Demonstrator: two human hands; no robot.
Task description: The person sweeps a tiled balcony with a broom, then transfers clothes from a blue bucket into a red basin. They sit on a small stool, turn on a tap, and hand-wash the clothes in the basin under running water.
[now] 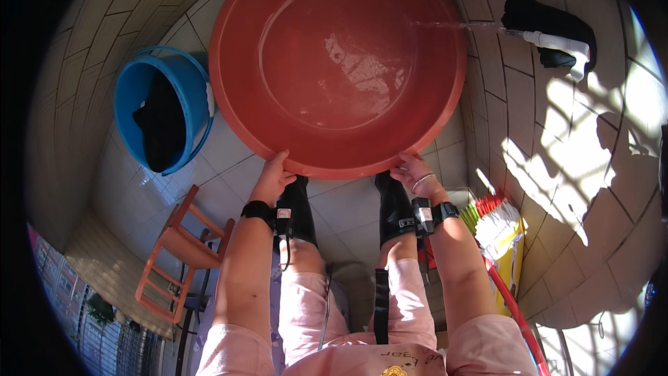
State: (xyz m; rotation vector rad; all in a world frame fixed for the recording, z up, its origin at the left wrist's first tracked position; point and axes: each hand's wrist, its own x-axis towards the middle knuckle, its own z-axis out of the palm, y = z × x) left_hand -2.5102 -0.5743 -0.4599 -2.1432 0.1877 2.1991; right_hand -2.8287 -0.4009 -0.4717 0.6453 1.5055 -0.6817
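Note:
A large round red plastic basin point(334, 151) fills the upper middle of the view, with shallow water on its bottom. My left hand point(274, 177) grips the near rim on the left, the thumb over the edge. On the right of the same rim is my right hand point(415, 173), its thumb on top and a bracelet at the wrist. Both hands' other fingers are partly hidden beneath the rim. From a white tap point(558, 44) on the right wall, a thin stream of water point(443, 24) runs into the basin.
To the left stands a blue bucket point(198, 109) with dark cloth point(162, 125) inside. A small wooden chair point(190, 245) is at lower left. Black cloth point(548, 18) hangs behind the tap. Brushes point(493, 214) stand by the right wall, near a red pole point(514, 308).

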